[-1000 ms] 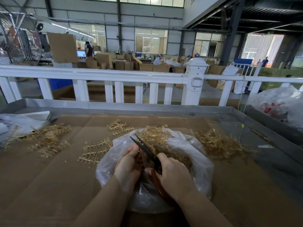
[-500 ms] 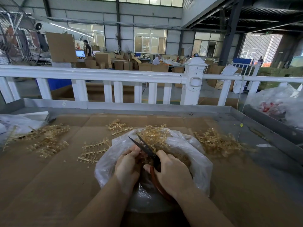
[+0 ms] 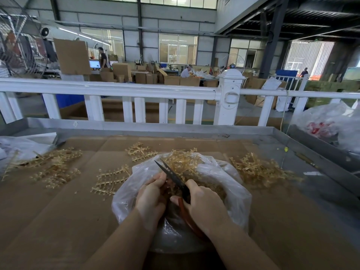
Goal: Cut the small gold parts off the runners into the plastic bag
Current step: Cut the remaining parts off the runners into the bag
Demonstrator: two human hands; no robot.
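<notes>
The left hand (image 3: 151,197) is curled around a gold runner (image 3: 169,189) above the open mouth of the plastic bag (image 3: 229,184); the runner is mostly hidden between the two hands, so the exact finger placement on it cannot be told. The right hand (image 3: 204,206) grips the red handles of the scissors (image 3: 176,178), whose dark blades point up and away from it, past the left thumb, and look nearly closed. The bag sits directly beneath both hands on the cardboard-covered desk (image 3: 58,221), with cut gold parts (image 3: 212,189) collected inside just beyond the right hand. Uncut runners (image 3: 111,179) lie flat to the left of the left hand, more (image 3: 141,152) lie ahead of it, and tangled heaps lie further left (image 3: 52,166) and to the right of the right hand (image 3: 259,169). The runners appear to be thin moulded plastic: probably very light, stiff but brittle, and prone to snagging on one another when lifted from a heap. It is advisable to hold each runner by its central spine, close to the branch being cut, so the part drops free into the bag rather than springing away. The bag film is soft and slippery and will likely slump or shift; keep its mouth spread below the cutting point. Keep fingertips clear of the blade line, since the left thumb sits close beside the blades.
</notes>
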